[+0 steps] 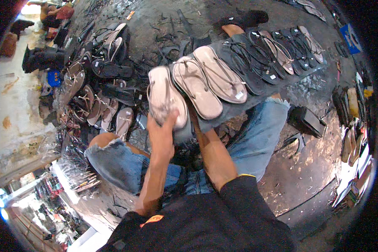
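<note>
The left hand (164, 119) grips the lower end of the leftmost pale sandal (157, 80), thumb bent over the smooth beige footbed and fingers closed about the edge, though blur softens their outline. That sandal is a long rounded oval with slim dull-brown straps, tilted at the near left corner of a dark grey slab (222, 119). The right forearm (217, 157) runs up toward the same corner, but the right hand (194, 121) is mostly hidden among the soles, so I cannot tell whether its fingers are wide or narrow. Just beside it lie a second pale sandal (199, 90) and a third pale sandal (218, 73), the last with cord-thin straps trailing along its sole (and a small white sticker near its lower end). Farther right along the slab, black sandals (256, 59) with flat, matte soles sit among a few beige ones. To the left, a loose heap of sandals (113, 69) spreads over the rough, scuffed floor (306, 168). Faded, frayed jeans (258, 138) frame the slab, and crinkled clear plastic (73, 174) catches the light at lower left.
</note>
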`<state>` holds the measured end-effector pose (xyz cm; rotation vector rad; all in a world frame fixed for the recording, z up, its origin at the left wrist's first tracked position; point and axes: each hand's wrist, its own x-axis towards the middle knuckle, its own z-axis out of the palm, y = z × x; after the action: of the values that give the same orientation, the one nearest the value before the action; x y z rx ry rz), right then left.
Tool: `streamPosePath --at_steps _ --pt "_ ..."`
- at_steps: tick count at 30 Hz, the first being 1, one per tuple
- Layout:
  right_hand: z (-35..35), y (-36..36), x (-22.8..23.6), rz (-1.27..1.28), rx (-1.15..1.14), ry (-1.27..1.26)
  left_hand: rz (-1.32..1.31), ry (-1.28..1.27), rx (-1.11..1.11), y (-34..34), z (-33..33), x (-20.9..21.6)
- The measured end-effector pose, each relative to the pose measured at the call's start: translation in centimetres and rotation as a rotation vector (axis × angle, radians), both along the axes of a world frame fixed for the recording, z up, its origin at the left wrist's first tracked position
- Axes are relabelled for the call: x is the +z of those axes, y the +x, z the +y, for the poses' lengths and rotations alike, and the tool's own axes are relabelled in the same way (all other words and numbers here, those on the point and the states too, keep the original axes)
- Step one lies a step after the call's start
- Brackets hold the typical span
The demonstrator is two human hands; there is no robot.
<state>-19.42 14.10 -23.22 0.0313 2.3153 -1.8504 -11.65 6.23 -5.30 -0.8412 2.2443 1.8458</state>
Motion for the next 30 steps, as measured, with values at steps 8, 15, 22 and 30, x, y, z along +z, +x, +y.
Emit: streamPosePath --at_steps 8,15,22,30 --pt "-5.0 3.3 9.6 -0.201 -0.071 -0.502 0.112 0.233 0.147 11.2 -10.6 4.3" --pt "1.2 5.6 23.3 0.103 -0.116 -0.441 0.413 0.089 -0.2 10.8 -5.7 5.4" --pt "1.2 12.9 24.0 0.388 -0.102 -0.177 0.343 0.153 -0.169 5.4 -7.4 11.3" --pt "9.1 24.5 21.1 0.043 0.236 0.168 0.013 0.496 -0.086 9.3 -9.6 11.8"
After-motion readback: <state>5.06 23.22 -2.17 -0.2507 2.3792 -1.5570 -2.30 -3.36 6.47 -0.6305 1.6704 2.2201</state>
